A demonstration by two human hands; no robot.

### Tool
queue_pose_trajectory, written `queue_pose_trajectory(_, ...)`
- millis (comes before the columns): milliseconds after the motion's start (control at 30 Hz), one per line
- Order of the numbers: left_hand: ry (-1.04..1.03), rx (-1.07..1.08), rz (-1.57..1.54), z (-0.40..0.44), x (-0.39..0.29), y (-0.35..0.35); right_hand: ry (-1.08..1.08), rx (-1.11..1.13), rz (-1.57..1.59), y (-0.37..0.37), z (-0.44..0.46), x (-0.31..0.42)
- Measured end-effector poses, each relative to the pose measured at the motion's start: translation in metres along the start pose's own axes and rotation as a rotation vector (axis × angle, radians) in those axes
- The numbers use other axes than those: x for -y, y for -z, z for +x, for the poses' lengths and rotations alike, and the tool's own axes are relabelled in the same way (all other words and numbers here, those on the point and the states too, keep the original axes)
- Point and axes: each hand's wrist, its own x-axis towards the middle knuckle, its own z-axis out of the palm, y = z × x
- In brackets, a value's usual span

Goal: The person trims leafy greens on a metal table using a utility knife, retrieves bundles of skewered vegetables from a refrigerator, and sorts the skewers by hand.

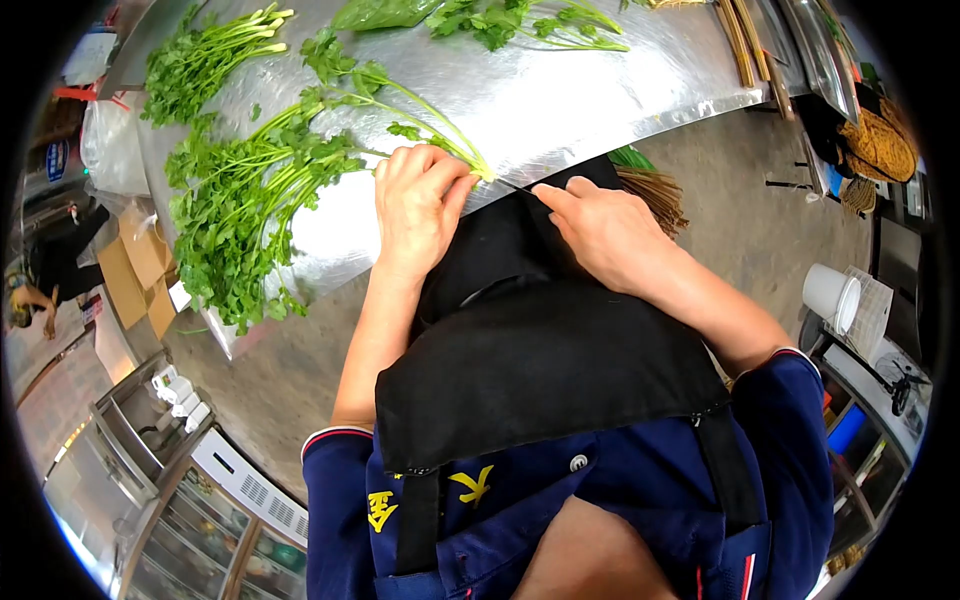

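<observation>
At the near edge of a steel table, my left hand (pixel 422 205) is closed around a stalk of leafy celery (pixel 440 132). The pale root end of that stalk sticks out past my thumb, and its leaves point to the upper left. My right hand (pixel 612 228) grips a small knife (pixel 521 188) whose handle is mostly hidden in the fingers. Its thin dark blade reaches toward the root end; whether they touch I cannot tell. A large pile of celery (pixel 250 205) lies left of my left hand, its leaves hanging over the table edge.
On the steel table (pixel 560 100) lie a celery bunch (pixel 215 60) at the far left, more greens (pixel 490 20) at the back and wooden sticks (pixel 742 45) at the right. Below the edge stands a bundle of brown stems (pixel 655 198). A cardboard box (pixel 140 265) is on the left.
</observation>
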Motion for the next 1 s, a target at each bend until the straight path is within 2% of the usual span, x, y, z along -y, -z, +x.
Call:
queue_pose_trajectory(100,-0.013,0.037,0.036,0.0,-0.001,0.004,0.053,-0.003,0.076,0.002,-0.015,-0.011)
queue_pose_trajectory(233,0.004,0.064,0.076,-0.006,-0.009,0.016,-0.018,-0.229,0.401,0.009,-0.014,-0.018)
queue_pose_trajectory(267,0.023,0.098,0.084,-0.008,-0.009,0.019,-0.075,-0.203,0.502,0.013,-0.012,-0.019)
queue_pose_trajectory(400,-0.081,0.194,0.16,0.008,-0.013,0.026,-0.07,-0.224,0.619,0.007,0.0,-0.024)
queue_pose_trajectory(533,-0.206,0.21,0.248,0.026,-0.001,0.015,-0.126,-0.144,0.788,0.005,0.009,-0.028)
queue_pose_trajectory(700,-0.386,0.241,0.198,0.043,0.005,0.018,-0.238,-0.159,1.069,0.008,0.021,-0.038)
queue_pose_trajectory(733,-0.388,0.208,0.15,0.048,0.005,0.024,-0.252,-0.177,1.117,0.007,0.023,-0.041)
queue_pose_trajectory(833,-0.263,-0.08,0.178,0.07,0.006,0.066,-0.242,-0.195,1.195,-0.001,0.034,-0.054)
queue_pose_trajectory(900,-0.292,-0.391,0.189,0.089,0.017,0.107,-0.21,-0.192,1.239,-0.01,0.041,-0.06)
queue_pose_trajectory(933,-0.232,-0.525,0.183,0.094,0.029,0.13,-0.211,-0.199,1.262,-0.012,0.044,-0.059)
queue_pose_trajectory(1000,-0.169,-0.674,0.175,0.105,0.036,0.179,-0.164,-0.207,1.33,-0.02,0.051,-0.067)
